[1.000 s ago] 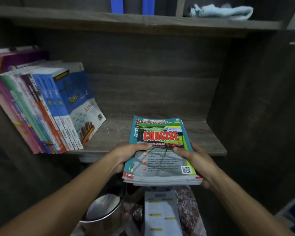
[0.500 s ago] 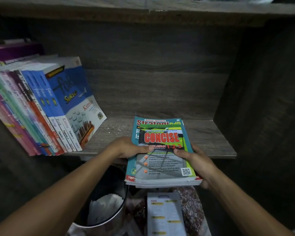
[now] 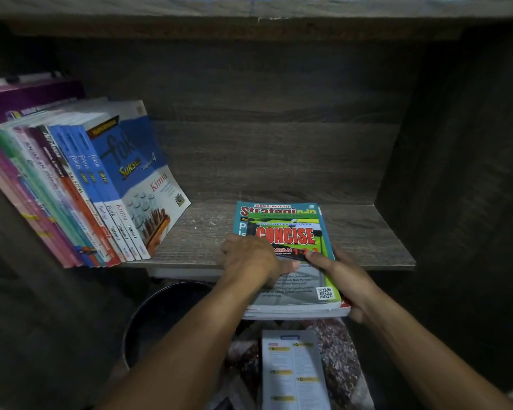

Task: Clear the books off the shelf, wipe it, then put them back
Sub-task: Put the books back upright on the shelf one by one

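Observation:
A small stack of books (image 3: 288, 235), topped by a green one titled CONCISE over a teal one, lies flat, half on the wooden shelf (image 3: 365, 241) and half past its front edge. My left hand (image 3: 249, 258) grips the stack's left side, thumb across the top cover. On the right side, my right hand (image 3: 344, 276) holds it with the thumb on top and fingers underneath. A row of books (image 3: 80, 187) leans to the left at the shelf's left end, a blue Kimia book facing outward.
The shelf's back panel and dark right wall (image 3: 456, 173) close in the bay, with another shelf board (image 3: 249, 10) above. Below the shelf stand a round metal bin (image 3: 160, 321) and a white printed sheet (image 3: 293, 371) on patterned cloth.
Both hands have pushed the stack further onto the shelf. My left hand has slid up over the cover. The camera has moved closer and tilted down.

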